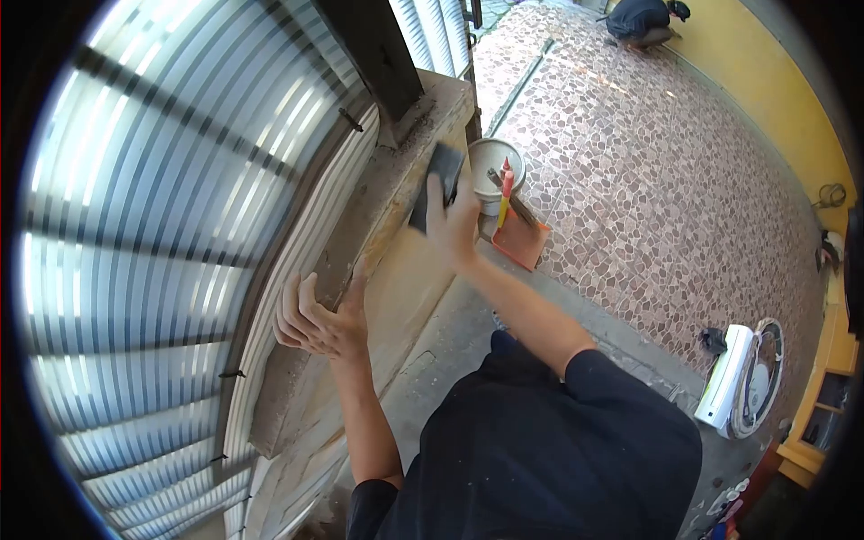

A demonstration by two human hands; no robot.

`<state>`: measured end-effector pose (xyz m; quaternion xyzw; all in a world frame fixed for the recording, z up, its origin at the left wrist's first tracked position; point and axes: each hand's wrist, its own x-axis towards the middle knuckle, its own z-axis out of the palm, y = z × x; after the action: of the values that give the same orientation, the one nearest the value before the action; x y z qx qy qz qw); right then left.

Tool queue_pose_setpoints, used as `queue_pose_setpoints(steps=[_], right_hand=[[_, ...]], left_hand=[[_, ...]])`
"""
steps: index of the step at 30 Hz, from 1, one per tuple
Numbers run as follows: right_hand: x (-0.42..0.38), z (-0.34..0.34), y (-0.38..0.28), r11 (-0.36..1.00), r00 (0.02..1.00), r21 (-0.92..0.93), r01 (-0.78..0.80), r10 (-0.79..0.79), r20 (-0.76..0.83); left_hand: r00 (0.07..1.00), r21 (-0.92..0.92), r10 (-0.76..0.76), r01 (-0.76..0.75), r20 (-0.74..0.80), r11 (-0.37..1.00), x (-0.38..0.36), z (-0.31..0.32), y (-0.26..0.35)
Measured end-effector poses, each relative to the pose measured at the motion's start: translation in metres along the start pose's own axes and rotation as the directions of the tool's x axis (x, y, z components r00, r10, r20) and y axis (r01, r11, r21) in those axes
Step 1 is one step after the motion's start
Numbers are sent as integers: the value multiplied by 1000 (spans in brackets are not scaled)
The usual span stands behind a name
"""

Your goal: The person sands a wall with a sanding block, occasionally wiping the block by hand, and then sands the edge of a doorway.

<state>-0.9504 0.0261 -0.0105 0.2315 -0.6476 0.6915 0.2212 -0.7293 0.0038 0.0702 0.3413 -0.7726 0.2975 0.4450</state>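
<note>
My right hand (453, 216) is closed on a dark, flat piece of sandpaper (438, 187), slightly blurred. The sandpaper lies against the upper edge of a low, worn wall (409, 270), whose face is patchy beige. Further down the same wall, my left hand (322, 319) rests on the dusty top ledge (335, 261). Its fingers are apart and bent over the ledge, with the thumb toward the front face. I see nothing held in it.
Beside the wall stand a whitish bucket (490, 153) and an orange dustpan (520, 241) with a red-and-yellow handle. A dark metal post (378, 63) rises from the ledge by corrugated sheeting (171, 180). A white air-conditioner unit (725, 376) lies right; another person (643, 22) crouches far off.
</note>
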Motion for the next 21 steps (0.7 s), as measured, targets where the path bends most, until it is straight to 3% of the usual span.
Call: queue_pose_setpoints(steps=[1, 4, 5, 8, 11, 14, 16, 17, 18, 20, 21], right_hand=[[5, -7, -9, 986, 983, 34, -165, 162, 87], [95, 6, 31, 913, 913, -49, -406, 403, -58], [116, 9, 65, 919, 929, -138, -370, 366, -51], [89, 3, 20, 904, 905, -42, -426, 425, -25], [1, -11, -16, 960, 955, 16, -281, 278, 100], [30, -4, 3, 962, 966, 85, -259, 256, 46], [80, 6, 46, 966, 965, -25, -259, 257, -55], [106, 0, 53, 905, 914, -143, -400, 405, 10], [119, 0, 51, 909, 913, -91, -406, 408, 6], [96, 2, 37, 923, 927, -88, -375, 376, -3], [68, 1, 19, 943, 943, 3, -333, 333, 16]], left_hand=[[1000, 11, -5, 5, 16, 1000, -2, -1, -1], [999, 23, -13, 12, 52, 1000, -5, -1, -1], [997, 37, -14, 12, 73, 999, -6, -2, -3], [1000, 44, -8, 7, 30, 999, -3, -1, 0], [999, 44, -9, 7, 35, 999, -3, 0, 0], [1000, 46, -6, 5, 26, 999, -3, 1, 1], [999, 53, -5, 3, 33, 999, -3, 2, 0], [999, 67, -13, 11, 33, 998, -4, 1, 0], [999, 62, -8, 6, 35, 998, -5, 1, 0], [1000, 50, -23, 22, 18, 998, -6, 3, -1], [1000, 48, -16, 15, 23, 999, -6, 4, -1]])
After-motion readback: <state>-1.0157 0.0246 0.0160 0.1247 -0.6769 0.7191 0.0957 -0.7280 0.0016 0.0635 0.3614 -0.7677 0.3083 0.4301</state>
